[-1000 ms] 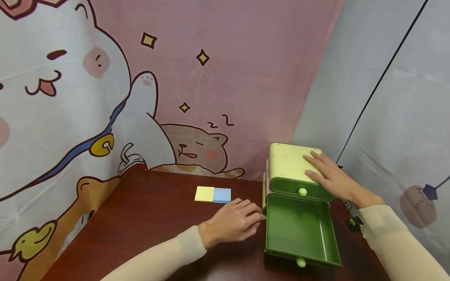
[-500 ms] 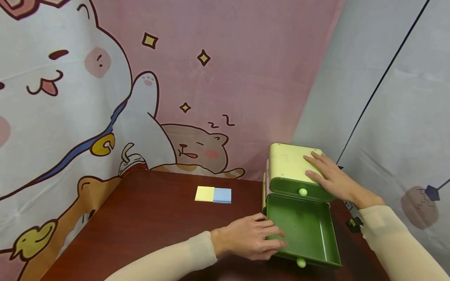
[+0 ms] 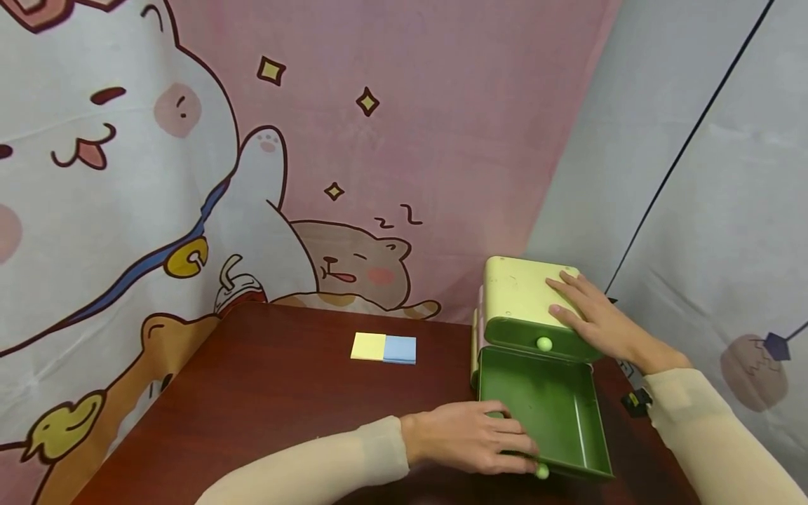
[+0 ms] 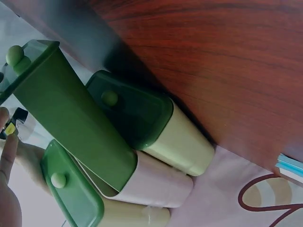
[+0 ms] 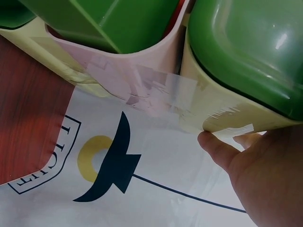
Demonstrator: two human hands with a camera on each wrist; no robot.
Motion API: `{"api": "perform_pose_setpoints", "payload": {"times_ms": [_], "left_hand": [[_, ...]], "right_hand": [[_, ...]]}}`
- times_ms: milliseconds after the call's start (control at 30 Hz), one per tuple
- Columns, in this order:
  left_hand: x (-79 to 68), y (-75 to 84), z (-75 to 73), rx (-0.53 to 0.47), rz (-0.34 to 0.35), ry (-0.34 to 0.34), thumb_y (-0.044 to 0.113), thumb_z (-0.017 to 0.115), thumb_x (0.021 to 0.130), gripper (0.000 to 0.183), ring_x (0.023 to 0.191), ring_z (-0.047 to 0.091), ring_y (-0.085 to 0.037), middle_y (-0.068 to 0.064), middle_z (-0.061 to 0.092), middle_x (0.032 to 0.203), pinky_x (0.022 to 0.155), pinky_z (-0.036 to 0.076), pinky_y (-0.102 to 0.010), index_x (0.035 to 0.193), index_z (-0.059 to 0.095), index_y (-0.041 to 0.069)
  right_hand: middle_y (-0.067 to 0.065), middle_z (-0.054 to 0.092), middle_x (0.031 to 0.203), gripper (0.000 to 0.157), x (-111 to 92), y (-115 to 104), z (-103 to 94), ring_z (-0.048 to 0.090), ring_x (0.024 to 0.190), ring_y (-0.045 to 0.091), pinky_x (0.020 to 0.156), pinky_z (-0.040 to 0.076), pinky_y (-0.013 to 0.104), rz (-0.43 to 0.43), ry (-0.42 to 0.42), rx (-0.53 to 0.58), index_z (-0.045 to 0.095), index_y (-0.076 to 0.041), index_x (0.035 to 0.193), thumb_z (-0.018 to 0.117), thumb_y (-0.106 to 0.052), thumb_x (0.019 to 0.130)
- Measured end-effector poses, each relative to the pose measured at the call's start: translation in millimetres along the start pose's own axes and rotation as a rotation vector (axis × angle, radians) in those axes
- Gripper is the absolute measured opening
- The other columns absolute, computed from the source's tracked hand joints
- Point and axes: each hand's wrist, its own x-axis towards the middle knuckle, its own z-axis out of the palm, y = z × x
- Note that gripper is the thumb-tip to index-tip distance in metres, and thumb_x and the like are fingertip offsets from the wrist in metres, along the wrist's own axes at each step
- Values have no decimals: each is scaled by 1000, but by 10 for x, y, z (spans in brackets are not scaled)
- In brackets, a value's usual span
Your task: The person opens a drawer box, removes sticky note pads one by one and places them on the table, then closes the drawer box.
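Observation:
A small stacked drawer unit point(image 3: 520, 287) stands at the right of the table, with cream and pink cases. Its green middle drawer point(image 3: 555, 400) is pulled far out of the pink case point(image 4: 158, 177) and holds nothing visible. My left hand point(image 3: 470, 438) reaches across the drawer's front left corner, fingers bent loosely, fingertips right beside the light green knob point(image 3: 542, 472). On the unit's cream top my right hand point(image 3: 596, 322) rests with fingers spread over the right edge. The top drawer point(image 3: 514, 335) and the bottom drawer point(image 4: 135, 113) are closed.
Yellow sticky notes point(image 3: 368, 346) and blue sticky notes point(image 3: 400, 349) lie side by side on the dark red wooden table point(image 3: 271, 400). Behind hangs a printed cartoon cloth point(image 3: 442, 140). A small black object point(image 3: 635, 402) sits beyond the table's right side.
My left hand has moved right and toward me, from the drawer's left side to its front by the knob. The right hand and drawers have stayed in place.

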Motion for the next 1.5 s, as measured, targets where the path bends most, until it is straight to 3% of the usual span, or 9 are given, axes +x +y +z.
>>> {"api": "perform_pose_setpoints", "payload": {"times_ms": [267,400,867,1167,1500], "left_hand": [[83,13,28,43,109,-67,23,28,130,53,158,53,0,29,57,172,130,43,-29,169,59,42],[119,28,55,69,130,-88,20,29,129,54,159,52,0,32,58,169,131,44,-31,167,59,45],[178,90,175,147,120,65,20,32,127,51,149,61,-3,28,68,155,126,51,-35,154,69,43],[260,58,261,217,67,186,20,36,127,50,138,68,-3,29,73,140,120,56,-34,149,74,43],[332,17,279,237,-55,202,22,42,126,45,126,68,1,30,75,136,115,56,-31,142,77,45]], "right_hand": [[28,14,194,73,3,-6,-5,3,178,64,128,13,96,1,-7,4,33,-16,185,55,-46,122],[29,15,194,73,4,9,-7,4,178,65,128,13,96,-1,3,-5,34,-15,185,55,-45,122],[29,14,194,73,4,29,-44,3,178,65,129,12,96,3,-5,-9,34,-14,185,55,-46,122],[31,15,193,73,-28,59,-15,4,177,66,127,13,96,-9,6,-6,35,-13,184,56,-43,122],[31,16,193,73,-4,15,1,4,177,66,128,14,95,-12,3,2,35,-13,184,56,-44,122]]}}
